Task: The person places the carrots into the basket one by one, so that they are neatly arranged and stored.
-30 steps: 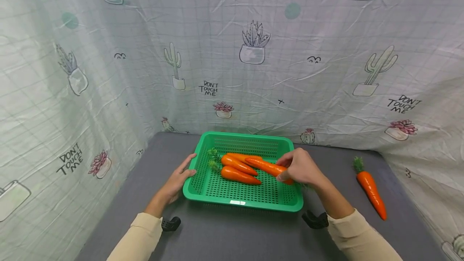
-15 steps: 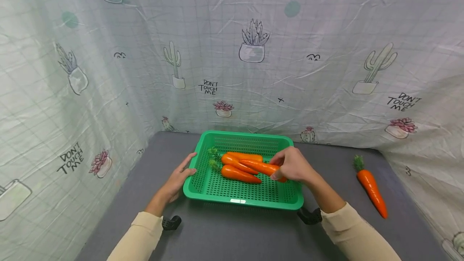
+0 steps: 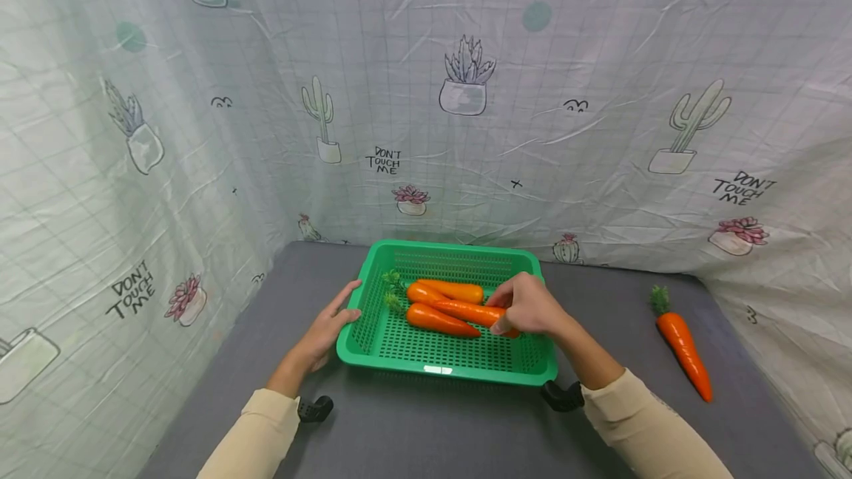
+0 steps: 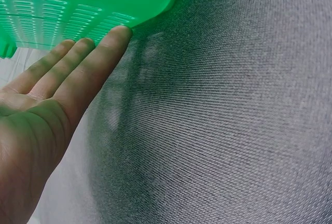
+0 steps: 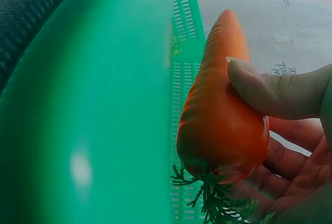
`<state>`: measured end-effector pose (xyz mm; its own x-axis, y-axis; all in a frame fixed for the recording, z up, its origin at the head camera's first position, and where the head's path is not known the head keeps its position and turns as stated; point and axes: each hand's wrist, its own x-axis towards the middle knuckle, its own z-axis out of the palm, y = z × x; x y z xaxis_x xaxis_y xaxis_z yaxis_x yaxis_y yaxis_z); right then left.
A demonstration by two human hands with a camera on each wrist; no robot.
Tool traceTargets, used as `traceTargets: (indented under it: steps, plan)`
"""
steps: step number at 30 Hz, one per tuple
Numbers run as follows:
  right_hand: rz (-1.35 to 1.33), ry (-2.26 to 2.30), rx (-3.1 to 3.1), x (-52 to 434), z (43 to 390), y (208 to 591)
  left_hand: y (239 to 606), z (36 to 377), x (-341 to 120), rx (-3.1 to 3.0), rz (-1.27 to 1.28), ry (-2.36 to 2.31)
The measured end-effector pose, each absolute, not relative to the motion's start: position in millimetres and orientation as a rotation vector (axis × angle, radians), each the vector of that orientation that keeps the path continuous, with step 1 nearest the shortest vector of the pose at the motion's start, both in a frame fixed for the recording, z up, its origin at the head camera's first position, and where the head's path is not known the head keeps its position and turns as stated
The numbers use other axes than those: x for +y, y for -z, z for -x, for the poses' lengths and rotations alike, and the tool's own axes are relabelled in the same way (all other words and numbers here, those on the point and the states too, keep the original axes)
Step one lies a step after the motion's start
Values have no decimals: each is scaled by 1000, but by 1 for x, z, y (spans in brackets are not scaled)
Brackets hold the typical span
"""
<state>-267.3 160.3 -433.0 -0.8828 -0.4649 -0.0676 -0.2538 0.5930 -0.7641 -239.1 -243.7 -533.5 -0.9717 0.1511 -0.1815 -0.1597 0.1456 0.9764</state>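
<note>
Head view has the right hand point(image 3: 529, 307) over the right side of the green basket point(image 3: 447, 369), fingers curled round a carrot point(image 3: 474, 312) that lies across two other carrots point(image 3: 441, 321) inside. Right wrist view shows the thumb point(image 5: 270, 92) pressed on it. Left hand point(image 3: 328, 328) lies with fingers straight against the basket's left wall. One more carrot point(image 3: 683, 350) sits on the grey bench point(image 3: 426, 427), well off to the right.
</note>
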Motion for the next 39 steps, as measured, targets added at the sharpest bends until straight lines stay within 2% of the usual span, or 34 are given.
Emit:
traceTargets:
  steps: [24,39]
  plan:
    - [658,1110,2549,149,268,429,534,241,-243,2207,-4,-1899]
    - [676,1054,2488,144,287,419,536,242,-245,2189,-28,-1906]
